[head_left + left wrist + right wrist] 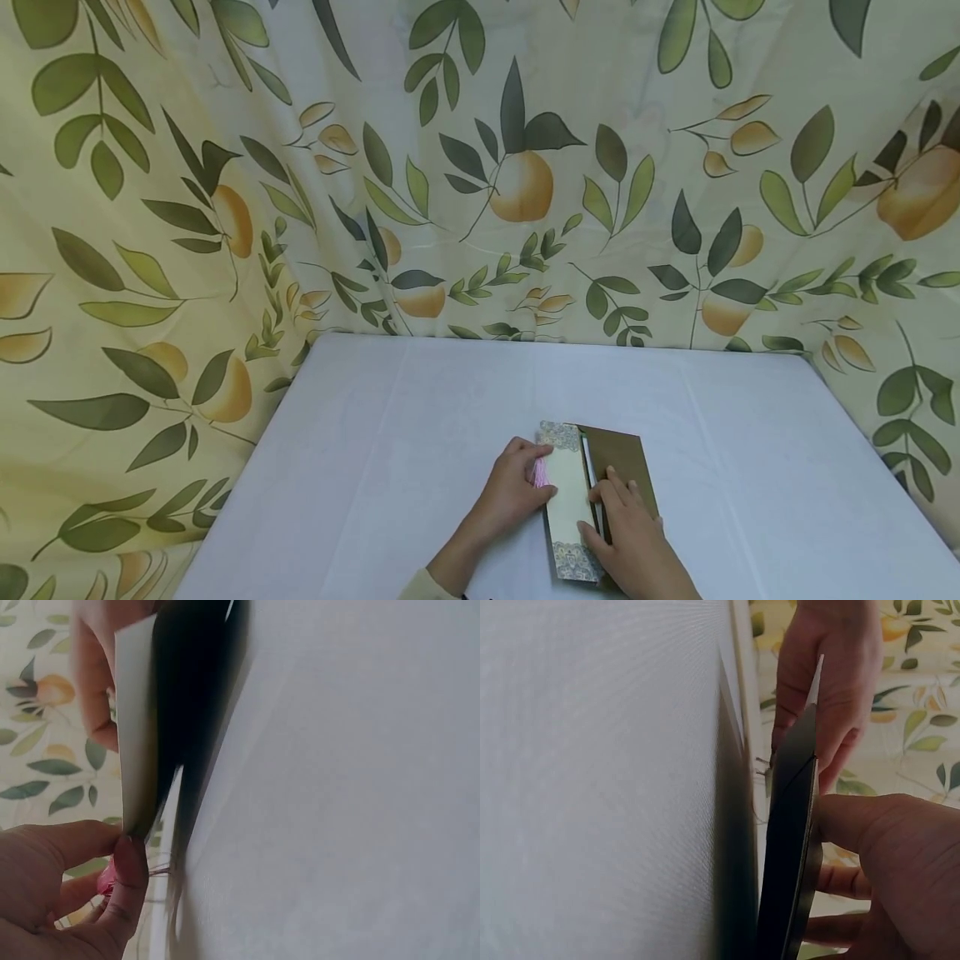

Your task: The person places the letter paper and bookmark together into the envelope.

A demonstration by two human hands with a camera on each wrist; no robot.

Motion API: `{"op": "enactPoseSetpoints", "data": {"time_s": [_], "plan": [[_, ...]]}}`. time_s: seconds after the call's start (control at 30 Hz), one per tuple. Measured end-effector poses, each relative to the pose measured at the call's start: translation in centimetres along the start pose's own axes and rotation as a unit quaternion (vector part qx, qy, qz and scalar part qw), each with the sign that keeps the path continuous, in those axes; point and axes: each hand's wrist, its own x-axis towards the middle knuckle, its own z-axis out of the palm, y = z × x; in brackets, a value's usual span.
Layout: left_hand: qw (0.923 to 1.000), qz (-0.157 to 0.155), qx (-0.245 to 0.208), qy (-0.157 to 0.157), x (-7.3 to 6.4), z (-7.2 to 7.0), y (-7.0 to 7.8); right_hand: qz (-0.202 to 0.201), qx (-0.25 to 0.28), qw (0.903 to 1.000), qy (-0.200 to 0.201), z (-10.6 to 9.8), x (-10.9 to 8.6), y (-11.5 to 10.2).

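Note:
A folded card or booklet [572, 492] lies on the white table, its cream panel banded with grey-blue pattern at both ends. Its brown panel [618, 442] is on the right, with a narrow gap between the two panels. My left hand [512, 485] pinches the cream panel's left edge between thumb and fingers, also seen with the panel edge [139, 735] in the left wrist view. Pink tassel threads [540, 472] show beside those fingers. My right hand [630, 529] rests on the card across the gap; in the right wrist view its thumb [847, 821] and fingertips touch one face.
The white-covered table [420, 433] extends around the card to the left, right and back. A curtain [480, 275] with leaves and orange fruit hangs along the table's back edge and left side.

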Motion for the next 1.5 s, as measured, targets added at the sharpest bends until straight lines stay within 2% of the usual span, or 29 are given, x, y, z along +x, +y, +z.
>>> {"op": "enactPoseSetpoints", "data": {"time_s": [0.4,0.57,0.77,1.07,1.3,1.5], "plan": [[0.9992,0.022,0.031,0.013,-0.5,0.3,0.8,-0.003,-0.001,1.0,0.0,0.2,0.2,0.1],[0.9996,0.0,-0.025,-0.013,-0.5,0.5,0.8,0.002,-0.005,1.0,-0.003,0.0,0.2,-0.1],[0.9945,-0.02,-0.094,-0.041,-0.7,1.0,0.6,0.009,-0.002,0.9999,-0.013,0.0,0.2,-0.3],[0.9904,-0.031,-0.121,-0.058,-0.8,1.9,0.6,-0.009,0.009,0.9999,-0.009,0.1,0.1,-0.2],[0.98,-0.053,-0.17,-0.089,-1.0,2.2,0.8,-0.011,0.014,0.9998,-0.012,0.2,0.1,-0.2],[0.9787,-0.053,-0.167,-0.107,-1.1,2.2,1.0,-0.014,0.007,0.9998,-0.013,0.2,0.1,-0.3]]}}
